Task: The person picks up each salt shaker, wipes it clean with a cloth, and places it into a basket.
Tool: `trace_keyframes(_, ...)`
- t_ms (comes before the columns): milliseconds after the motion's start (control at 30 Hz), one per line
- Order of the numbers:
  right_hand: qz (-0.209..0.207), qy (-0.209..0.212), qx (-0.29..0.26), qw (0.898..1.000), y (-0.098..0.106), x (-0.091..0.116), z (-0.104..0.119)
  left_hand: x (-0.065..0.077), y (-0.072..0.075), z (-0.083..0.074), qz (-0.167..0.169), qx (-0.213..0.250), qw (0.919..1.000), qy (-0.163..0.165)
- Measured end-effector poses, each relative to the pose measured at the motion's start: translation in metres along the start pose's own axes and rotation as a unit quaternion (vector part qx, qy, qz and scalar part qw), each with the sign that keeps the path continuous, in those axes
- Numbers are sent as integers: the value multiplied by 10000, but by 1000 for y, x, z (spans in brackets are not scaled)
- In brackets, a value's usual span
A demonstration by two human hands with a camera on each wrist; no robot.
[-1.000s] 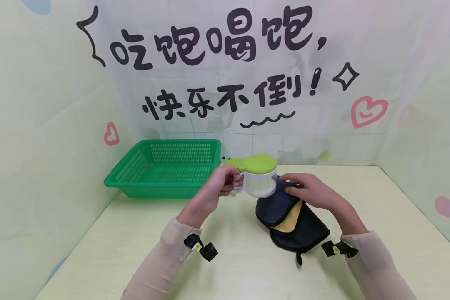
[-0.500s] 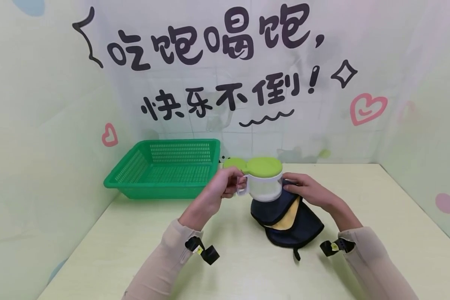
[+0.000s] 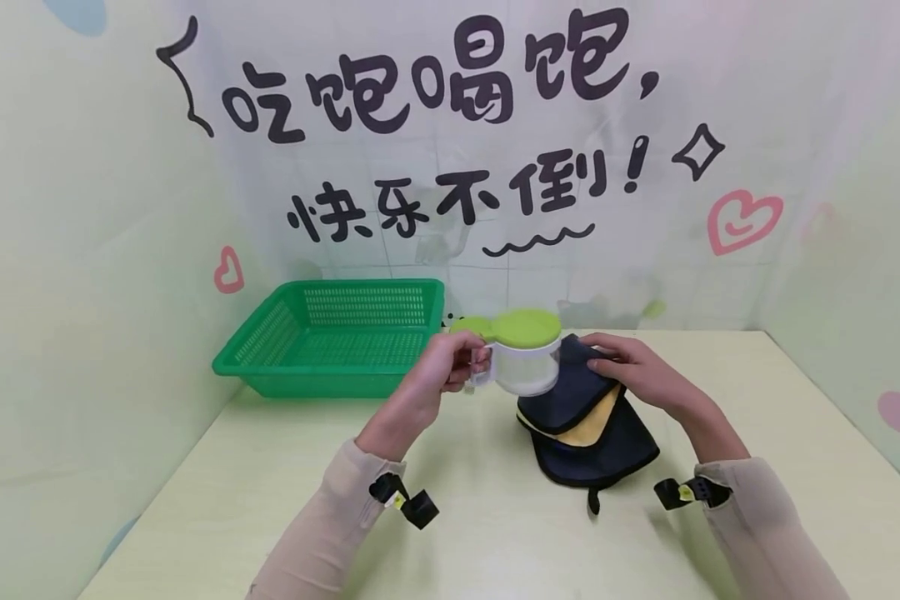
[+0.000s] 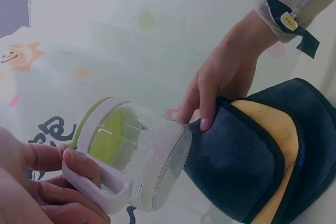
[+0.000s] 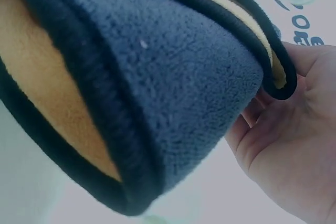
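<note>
By its white handle, my left hand [image 3: 461,362] grips a clear glass seasoning jar [image 3: 527,371] with a bright green lid [image 3: 528,328]. The jar is above the table, and in the left wrist view it tilts with its base toward the cloth. My right hand [image 3: 637,371] pinches the upper corner of a folded cleaning cloth [image 3: 562,392], dark navy with a yellow side and black edging. Thumb and fingers lie on either side of the folds in the right wrist view. The cloth [image 4: 236,156] meets the glass near the jar's base; its lower part hangs toward the table.
A green plastic basket [image 3: 330,384] with slotted walls stands at the back left of the pale table [image 3: 495,533]. Behind it rises a printed backdrop [image 3: 450,275] with black lettering, and side panels flank the table.
The jar dipped over the cloth half a second ago and is now slightly higher. My right hand and the cloth have shifted a little right, uncovering more cloth beside the jar.
</note>
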State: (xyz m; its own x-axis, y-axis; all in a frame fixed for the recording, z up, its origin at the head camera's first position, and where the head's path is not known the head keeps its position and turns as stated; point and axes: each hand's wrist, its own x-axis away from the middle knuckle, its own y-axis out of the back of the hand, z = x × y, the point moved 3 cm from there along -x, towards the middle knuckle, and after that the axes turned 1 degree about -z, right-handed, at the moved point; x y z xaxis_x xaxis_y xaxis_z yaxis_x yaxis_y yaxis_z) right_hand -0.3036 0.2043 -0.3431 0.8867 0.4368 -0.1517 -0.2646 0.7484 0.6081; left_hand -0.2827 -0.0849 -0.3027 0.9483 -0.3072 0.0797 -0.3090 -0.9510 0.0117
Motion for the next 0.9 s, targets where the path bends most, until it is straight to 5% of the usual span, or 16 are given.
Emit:
trace_keyframes(400,-34,-126,-109,9999,-2,4,2,3,69,-6,-1173,203,9926,-258)
trace_keyframes(900,-373,-372,-118,9985,18,17,12,-8,183,3,-2462,-192,9688,185)
